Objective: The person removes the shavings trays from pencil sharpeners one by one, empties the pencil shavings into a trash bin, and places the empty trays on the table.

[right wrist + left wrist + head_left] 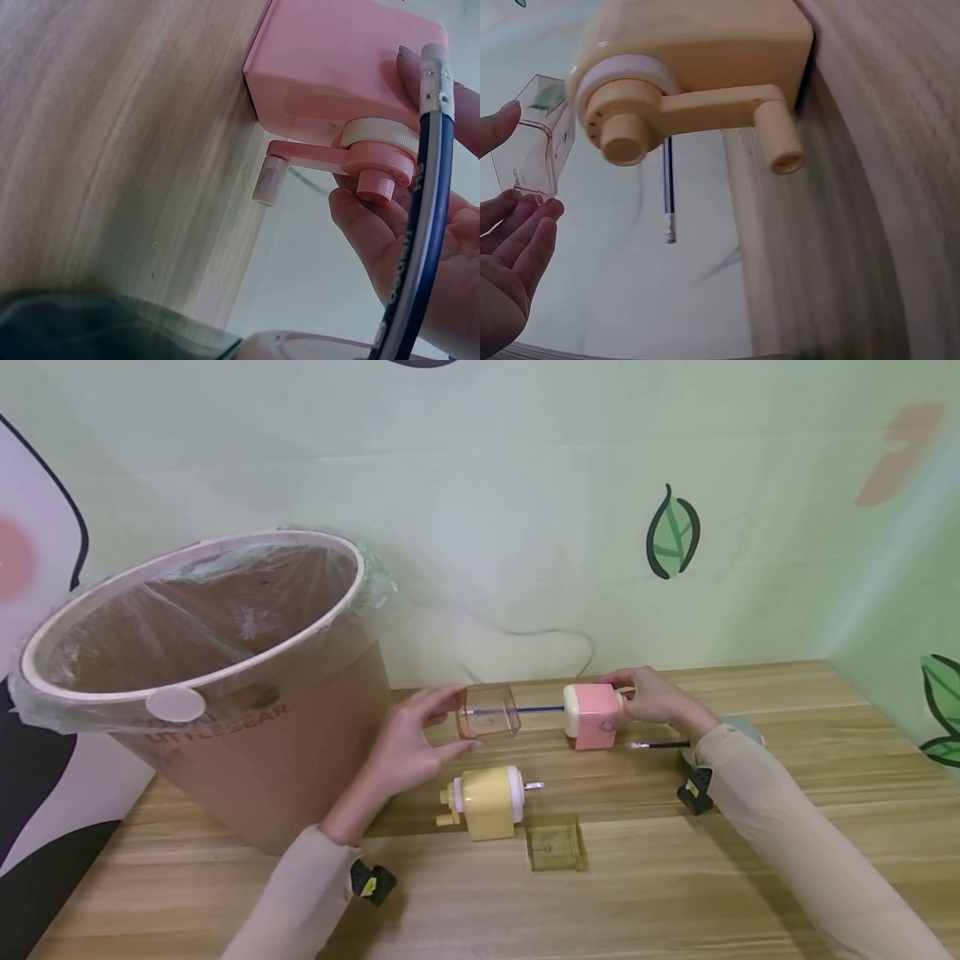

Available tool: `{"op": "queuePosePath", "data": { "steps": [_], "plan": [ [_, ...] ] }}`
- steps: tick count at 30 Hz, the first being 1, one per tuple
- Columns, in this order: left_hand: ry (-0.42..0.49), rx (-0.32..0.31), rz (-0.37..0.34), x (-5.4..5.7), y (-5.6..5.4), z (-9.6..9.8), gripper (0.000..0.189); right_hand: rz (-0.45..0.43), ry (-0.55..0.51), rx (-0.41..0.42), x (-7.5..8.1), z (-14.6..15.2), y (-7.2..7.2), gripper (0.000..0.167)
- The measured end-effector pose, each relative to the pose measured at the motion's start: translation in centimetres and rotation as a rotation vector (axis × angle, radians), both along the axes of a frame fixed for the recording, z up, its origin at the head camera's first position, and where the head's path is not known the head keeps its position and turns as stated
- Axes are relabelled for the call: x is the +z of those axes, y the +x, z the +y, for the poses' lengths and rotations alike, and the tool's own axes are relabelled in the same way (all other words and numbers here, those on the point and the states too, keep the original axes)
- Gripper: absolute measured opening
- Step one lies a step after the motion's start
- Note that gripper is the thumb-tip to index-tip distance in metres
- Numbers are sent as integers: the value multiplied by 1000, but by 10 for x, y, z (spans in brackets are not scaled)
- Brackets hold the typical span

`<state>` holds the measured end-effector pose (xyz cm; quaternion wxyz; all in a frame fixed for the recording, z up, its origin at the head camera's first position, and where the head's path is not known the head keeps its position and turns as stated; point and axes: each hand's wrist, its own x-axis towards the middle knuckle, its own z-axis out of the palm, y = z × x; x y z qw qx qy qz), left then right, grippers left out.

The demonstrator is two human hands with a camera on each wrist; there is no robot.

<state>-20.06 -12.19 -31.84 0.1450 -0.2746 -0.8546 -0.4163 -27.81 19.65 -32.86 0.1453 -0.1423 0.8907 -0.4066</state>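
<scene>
My left hand (pixel 408 739) holds a clear, pinkish plastic drawer (pixel 491 720) between thumb and fingers, just left of a pink pencil sharpener (pixel 596 714). My right hand (pixel 652 697) grips that sharpener at its crank end, the thumb against the pink body in the right wrist view. Its pink crank (pixel 322 155) hangs beside the fingers. From the cream front a blue pencil (pixel 542 709) sticks out leftward, its far end overlapping the clear drawer. Below my left hand stands a yellow pencil sharpener (pixel 489 806) with a short pencil end (pixel 534 786) showing.
A yellow see-through drawer (pixel 553 843) lies on the wooden table (pixel 675 893) near the yellow sharpener. Another pencil (pixel 660 745) and a pale rounded object (pixel 750 731) are beside my right wrist. At left, a large lined bin (pixel 300 760) rises close to my left forearm.
</scene>
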Motion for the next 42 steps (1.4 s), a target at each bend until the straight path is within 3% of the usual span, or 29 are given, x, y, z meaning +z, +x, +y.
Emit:
{"op": "queuePosePath", "data": {
  "steps": [13,19,30,42],
  "plan": [
    [-17,-25,-181,-21,-16,5,64,-8,11,-10,-1,1,-1,71],
    [-67,12,-202,-31,-21,7,67,-6,13,-11,-2,2,-1,71],
    [-78,-16,-285,-44,-30,9,64,0,8,-11,-3,2,-1,72],
    [-108,1,-385,-51,-37,10,60,0,-11,2,0,1,1,70]
  ]
}}
